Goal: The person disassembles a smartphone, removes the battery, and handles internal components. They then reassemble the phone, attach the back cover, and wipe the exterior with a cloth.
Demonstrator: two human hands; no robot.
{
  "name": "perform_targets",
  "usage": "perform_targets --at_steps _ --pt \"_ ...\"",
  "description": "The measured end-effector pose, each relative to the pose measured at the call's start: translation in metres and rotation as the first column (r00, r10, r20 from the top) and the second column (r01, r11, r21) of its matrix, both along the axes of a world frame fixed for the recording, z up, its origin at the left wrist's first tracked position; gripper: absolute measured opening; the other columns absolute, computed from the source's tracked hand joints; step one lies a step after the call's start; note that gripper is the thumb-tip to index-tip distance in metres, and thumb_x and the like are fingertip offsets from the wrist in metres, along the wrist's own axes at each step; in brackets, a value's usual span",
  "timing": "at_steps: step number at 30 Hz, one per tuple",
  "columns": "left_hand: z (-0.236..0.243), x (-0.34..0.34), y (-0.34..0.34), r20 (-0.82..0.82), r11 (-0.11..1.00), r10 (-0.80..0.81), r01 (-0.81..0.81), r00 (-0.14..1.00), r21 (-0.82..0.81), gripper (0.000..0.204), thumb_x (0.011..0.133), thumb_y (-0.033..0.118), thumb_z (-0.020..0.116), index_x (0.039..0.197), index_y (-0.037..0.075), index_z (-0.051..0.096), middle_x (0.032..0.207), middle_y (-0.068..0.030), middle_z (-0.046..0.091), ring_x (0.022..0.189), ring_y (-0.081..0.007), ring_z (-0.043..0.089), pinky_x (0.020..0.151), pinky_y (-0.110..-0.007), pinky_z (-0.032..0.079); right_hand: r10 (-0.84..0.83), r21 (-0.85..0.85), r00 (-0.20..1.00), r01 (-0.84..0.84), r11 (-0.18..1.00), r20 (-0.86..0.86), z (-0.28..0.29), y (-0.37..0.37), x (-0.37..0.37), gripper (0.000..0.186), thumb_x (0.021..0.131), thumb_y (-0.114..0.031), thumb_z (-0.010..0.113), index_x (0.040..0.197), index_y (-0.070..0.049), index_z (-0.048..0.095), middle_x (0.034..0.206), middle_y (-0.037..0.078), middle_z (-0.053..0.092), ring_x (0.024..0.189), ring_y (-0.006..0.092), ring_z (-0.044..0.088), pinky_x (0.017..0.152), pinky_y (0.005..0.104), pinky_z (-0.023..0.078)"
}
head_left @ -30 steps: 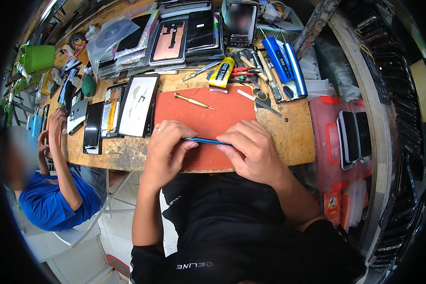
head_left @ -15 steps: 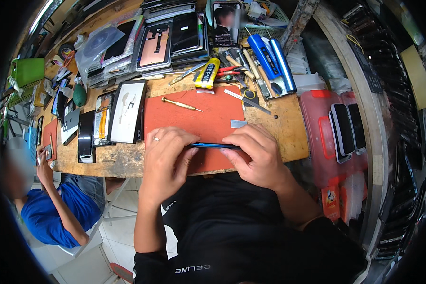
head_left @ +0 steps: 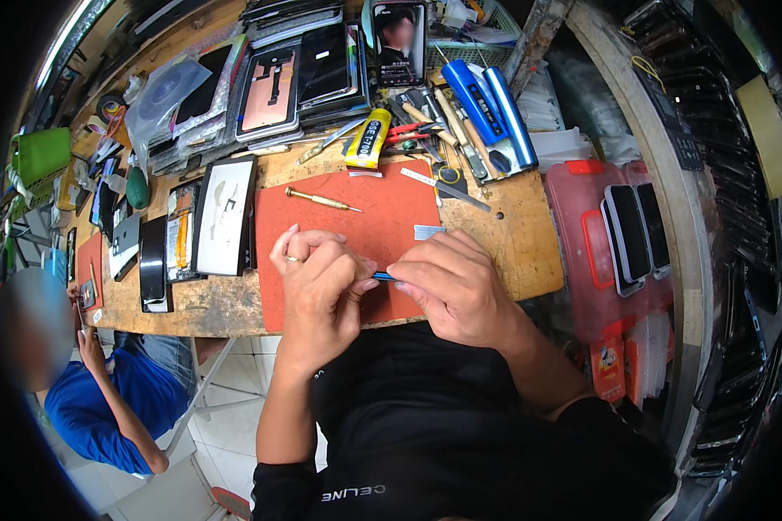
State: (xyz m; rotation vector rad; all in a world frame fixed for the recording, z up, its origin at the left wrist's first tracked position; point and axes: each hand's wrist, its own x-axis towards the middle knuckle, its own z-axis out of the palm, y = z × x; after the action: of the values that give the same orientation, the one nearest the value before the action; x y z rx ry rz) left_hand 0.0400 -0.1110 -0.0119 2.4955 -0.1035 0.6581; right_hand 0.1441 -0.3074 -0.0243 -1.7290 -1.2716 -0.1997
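Note:
Both of my hands hold a thin, dark phone with a blue edge (head_left: 382,276), seen edge-on over the front of a red mat (head_left: 304,178). My left hand (head_left: 315,282) is closed at its left end, fingers curled and thumb bent in. From the right, my right hand (head_left: 452,282) pinches it between thumb and fingers. Most of the phone is hidden by my fingers. Beyond my hands lie a gold-handled screwdriver (head_left: 321,200) and a small grey rectangular piece (head_left: 427,232). A yellow tube (head_left: 369,143) lies at the mat's far edge.
Left of the mat are a white panel (head_left: 226,213), an opened phone (head_left: 182,227) and a black phone (head_left: 155,265). Stacked screens (head_left: 269,91), hand tools and blue cylindrical tools (head_left: 476,102) crowd the back. A person in blue (head_left: 122,404) sits at left. A red case (head_left: 573,252) stands at right.
My left hand has turned and curled its fingers in, and my hands have come closer together. Less of the phone shows between them. The whole view has shifted slightly.

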Motion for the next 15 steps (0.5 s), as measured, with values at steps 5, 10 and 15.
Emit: perform_targets --at_steps 5,10,15 --pt "0.005 0.001 0.0 -0.022 1.0 -0.005 0.005 1.0 0.009 0.014 0.083 0.006 0.08 0.092 0.012 0.072 0.091 -0.0006 0.066 0.114 -0.0291 0.063 0.115 -0.056 0.031 -0.01 0.007 1.0 0.01 1.0 0.017 0.001 0.001 -0.001 0.022 0.082 0.002 0.078 0.103 -0.002 0.075 0.094 0.009 0.071 0.086 0.0297 0.069 0.078 0.0424 0.05" --pt "0.005 -0.003 -0.009 -0.077 1.0 0.013 -0.012 0.997 0.017 0.015 0.088 0.011 0.081 0.101 0.014 0.072 0.097 0.0008 0.072 0.12 -0.0293 0.063 0.12 -0.056 0.025 -0.019 0.027 1.0 0.019 0.999 -0.002 -0.003 0.001 0.001 0.021 0.083 0.001 0.079 0.103 -0.003 0.074 0.093 0.009 0.07 0.084 0.0306 0.068 0.077 0.0428 0.05" --pt "0.001 0.0 -0.014 -0.044 0.999 0.015 -0.013 0.999 0.046 0.019 0.086 0.007 0.08 0.102 0.011 0.072 0.1 -0.0002 0.074 0.122 -0.0292 0.063 0.122 -0.056 0.022 -0.06 0.015 0.998 0.06 0.998 -0.023 -0.003 -0.001 -0.001 0.018 0.085 -0.001 0.08 0.101 -0.004 0.073 0.092 0.009 0.068 0.083 0.0311 0.067 0.077 0.0434 0.05"
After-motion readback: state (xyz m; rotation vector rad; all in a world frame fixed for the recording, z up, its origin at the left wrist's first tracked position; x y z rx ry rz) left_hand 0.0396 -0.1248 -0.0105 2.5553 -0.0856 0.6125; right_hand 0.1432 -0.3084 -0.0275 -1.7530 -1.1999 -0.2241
